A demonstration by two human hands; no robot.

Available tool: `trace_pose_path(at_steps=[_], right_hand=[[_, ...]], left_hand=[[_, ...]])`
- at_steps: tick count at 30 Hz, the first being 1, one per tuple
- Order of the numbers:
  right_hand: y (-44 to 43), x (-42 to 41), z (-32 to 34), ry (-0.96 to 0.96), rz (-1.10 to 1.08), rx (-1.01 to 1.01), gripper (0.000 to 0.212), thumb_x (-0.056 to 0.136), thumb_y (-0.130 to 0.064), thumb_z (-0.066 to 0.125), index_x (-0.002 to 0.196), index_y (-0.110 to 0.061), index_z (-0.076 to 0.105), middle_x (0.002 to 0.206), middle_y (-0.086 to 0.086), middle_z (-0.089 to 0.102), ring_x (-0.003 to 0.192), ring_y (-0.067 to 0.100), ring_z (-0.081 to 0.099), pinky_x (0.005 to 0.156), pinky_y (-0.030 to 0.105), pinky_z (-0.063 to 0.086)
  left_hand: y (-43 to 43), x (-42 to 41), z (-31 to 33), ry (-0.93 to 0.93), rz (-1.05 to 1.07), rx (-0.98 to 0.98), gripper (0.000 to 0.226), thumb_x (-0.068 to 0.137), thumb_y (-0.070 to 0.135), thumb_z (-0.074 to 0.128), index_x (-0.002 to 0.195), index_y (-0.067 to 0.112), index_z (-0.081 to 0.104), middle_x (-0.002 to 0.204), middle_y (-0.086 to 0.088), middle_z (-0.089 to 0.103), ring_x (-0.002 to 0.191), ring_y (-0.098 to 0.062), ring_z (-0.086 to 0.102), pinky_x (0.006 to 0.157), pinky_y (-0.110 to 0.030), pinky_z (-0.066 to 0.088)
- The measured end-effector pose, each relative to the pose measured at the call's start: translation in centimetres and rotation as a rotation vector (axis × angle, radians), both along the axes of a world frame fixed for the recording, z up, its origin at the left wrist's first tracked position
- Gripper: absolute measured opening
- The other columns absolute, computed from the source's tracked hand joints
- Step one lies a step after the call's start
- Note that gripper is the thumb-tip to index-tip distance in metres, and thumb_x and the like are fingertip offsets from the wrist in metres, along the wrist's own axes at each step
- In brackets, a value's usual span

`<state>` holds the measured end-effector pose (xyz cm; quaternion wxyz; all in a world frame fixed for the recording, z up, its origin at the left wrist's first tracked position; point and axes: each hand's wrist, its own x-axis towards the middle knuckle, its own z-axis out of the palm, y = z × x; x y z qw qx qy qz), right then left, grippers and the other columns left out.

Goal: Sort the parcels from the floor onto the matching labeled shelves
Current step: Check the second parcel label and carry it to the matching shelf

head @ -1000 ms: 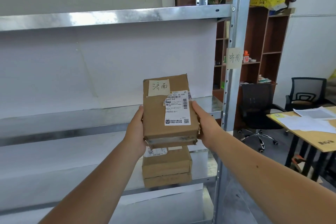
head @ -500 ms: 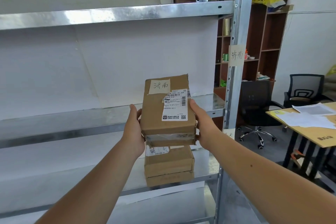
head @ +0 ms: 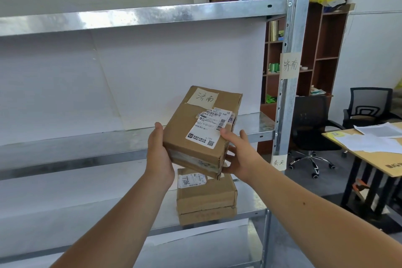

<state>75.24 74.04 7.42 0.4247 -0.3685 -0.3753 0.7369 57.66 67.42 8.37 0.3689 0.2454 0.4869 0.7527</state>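
tilted just in front of the middle shelf (head: 87, 143), a brown parcel (head: 195, 130), clasped at either side by left grip (head: 158, 154) and right grip (head: 239, 154), both curled round it. best levelled, then slid flat onto that shelf, below the matching post label (head: 290, 65).

Brown parcel (head: 196, 135), silver shelf (head: 139, 15), black chair (head: 313, 124)

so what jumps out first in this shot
A brown cardboard parcel at centre, tilted, gripped by the left hand and right hand before the metal rack. Its handwritten tag matches the paper label on the rack's right post. A second parcel sits on the shelf below.
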Motion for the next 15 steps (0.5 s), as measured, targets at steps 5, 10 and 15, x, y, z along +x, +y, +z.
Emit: trace_pose_path(at_steps=[5,10,15], right_hand=[[-0.6,-2.0,0.3,0.080,-0.107,-0.042,0.145,0.053,-0.044,0.097,0.167,-0.050,0.007,0.145,0.004,0.058,0.135,0.037,0.056,0.106,0.072,0.047],[-1.1,-5.2,0.7,0.124,-0.289,-0.099,0.125,0.061,-0.049,0.099,0.159,-0.053,0.022,0.142,-0.002,0.061,0.127,0.032,0.061,0.109,0.068,0.049],[-1.2,-9.1,1.8,0.128,-0.432,-0.163,0.153,0.023,-0.072,0.092,0.155,-0.055,0.018,0.129,0.003,0.059,0.114,0.033,0.065,0.108,0.060,0.053]], left_hand=[[0.2,1.4,-0.8,0.223,0.169,-0.062,0.071,0.102,0.064,0.048,0.161,0.033,0.026,0.160,0.005,0.042,0.139,-0.018,0.049,0.104,-0.031,0.038],[0.5,2.8,-3.0,0.391,0.087,-0.028,0.073,0.098,0.063,0.055,0.160,0.038,0.026,0.146,0.013,0.042,0.120,-0.003,0.052,0.074,-0.002,0.044],[1.2,2.1,-3.8,0.486,0.037,-0.032,0.067,0.081,0.063,0.080,0.137,0.055,0.044,0.145,0.019,0.057,0.130,-0.004,0.060,0.104,-0.037,0.059]])
